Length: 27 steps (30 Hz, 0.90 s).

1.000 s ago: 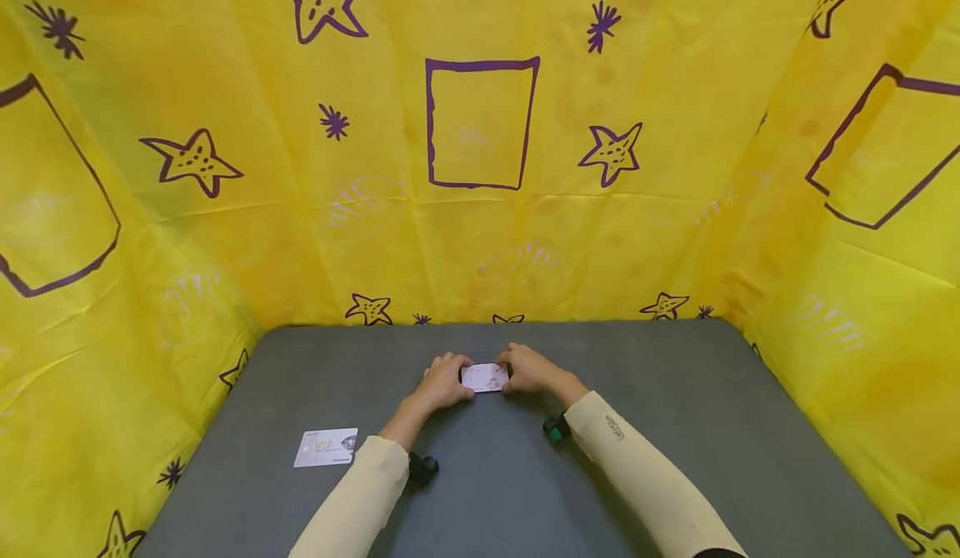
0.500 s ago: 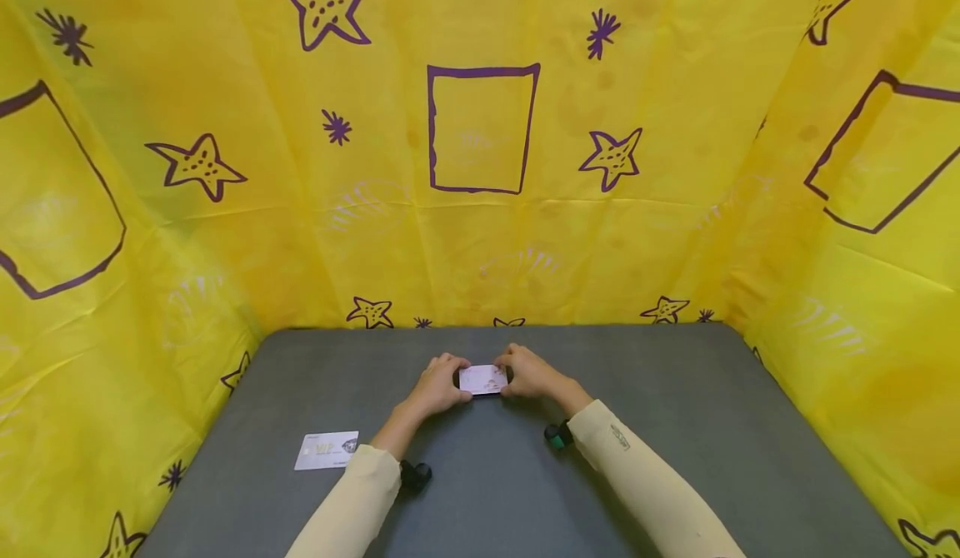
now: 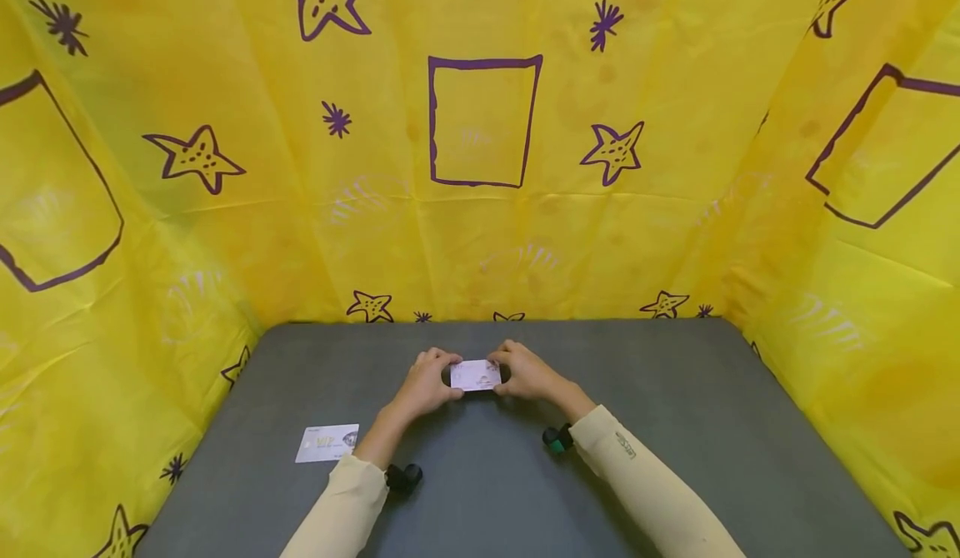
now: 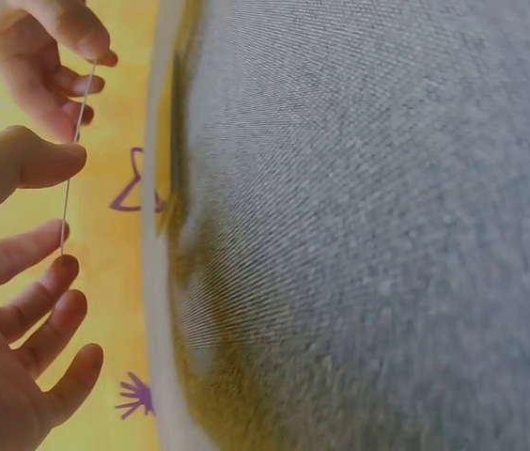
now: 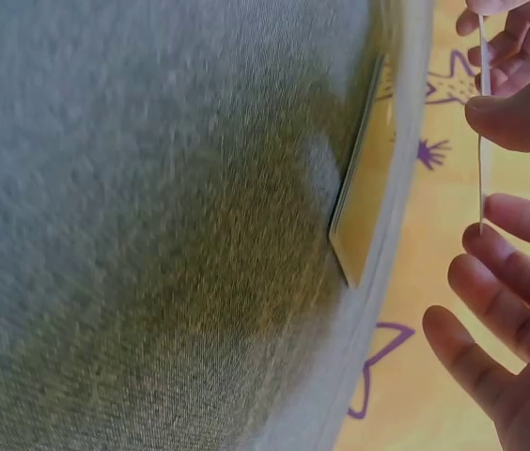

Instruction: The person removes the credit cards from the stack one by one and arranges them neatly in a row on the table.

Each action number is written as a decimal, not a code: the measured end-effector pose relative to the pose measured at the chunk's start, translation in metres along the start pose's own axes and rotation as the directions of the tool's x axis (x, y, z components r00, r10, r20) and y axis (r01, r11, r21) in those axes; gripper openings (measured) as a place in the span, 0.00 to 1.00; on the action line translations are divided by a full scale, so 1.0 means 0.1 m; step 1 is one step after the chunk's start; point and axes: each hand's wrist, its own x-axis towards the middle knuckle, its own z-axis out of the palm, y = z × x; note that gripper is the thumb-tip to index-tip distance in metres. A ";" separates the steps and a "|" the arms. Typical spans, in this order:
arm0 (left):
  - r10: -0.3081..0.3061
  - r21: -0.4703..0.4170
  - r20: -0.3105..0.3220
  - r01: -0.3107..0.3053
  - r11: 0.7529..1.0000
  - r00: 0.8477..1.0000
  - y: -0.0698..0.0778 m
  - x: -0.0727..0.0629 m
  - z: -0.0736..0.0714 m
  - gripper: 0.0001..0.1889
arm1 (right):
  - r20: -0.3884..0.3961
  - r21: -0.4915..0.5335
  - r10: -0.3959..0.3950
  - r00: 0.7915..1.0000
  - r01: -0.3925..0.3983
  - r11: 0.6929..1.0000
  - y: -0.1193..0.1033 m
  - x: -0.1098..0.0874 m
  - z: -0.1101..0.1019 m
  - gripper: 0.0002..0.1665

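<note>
A small pale card (image 3: 475, 375) with faint print is held level between both hands near the far side of the table. My left hand (image 3: 427, 381) pinches its left end between thumb and fingers. The other end is pinched the same way by my right hand (image 3: 527, 373). Edge-on in the left wrist view, the card (image 4: 65, 202) shows as a thin line, raised above the table. Beneath it on the tabletop lies a flat, dark-edged object with a glossy, reflective top (image 5: 364, 178), mostly hidden by the card and fingers in the head view.
A white card printed with "VIP" (image 3: 326, 443) lies on the grey table (image 3: 637, 425) at the left, partly covered by the left forearm. Yellow patterned cloth (image 3: 480, 250) hangs behind the table and along both sides.
Both hands and the card have shifted slightly to the left, the left hand most. The grip on the card's ends stays the same. The VIP card has stayed put.
</note>
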 end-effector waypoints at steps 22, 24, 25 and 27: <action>-0.009 -0.021 -0.005 0.009 1.000 1.000 0.01 -0.31 -0.20 0.26 | -0.064 -0.014 -0.089 0.994 0.088 0.996 -0.25 -0.11 0.05 0.29; -0.015 -0.033 -0.009 0.015 0.999 1.000 0.00 -0.32 -0.22 0.26 | -0.070 -0.017 -0.092 0.993 0.091 0.996 -0.28 -0.11 0.04 0.29; -0.018 -0.034 -0.010 0.017 0.999 1.000 0.00 -0.33 -0.23 0.26 | -0.070 -0.009 -0.093 0.993 0.093 0.996 -0.30 -0.10 0.03 0.29; -0.026 -0.037 -0.013 0.026 0.999 1.000 -0.02 -0.34 -0.25 0.26 | -0.065 0.004 -0.093 0.994 0.093 0.996 -0.33 -0.10 0.01 0.29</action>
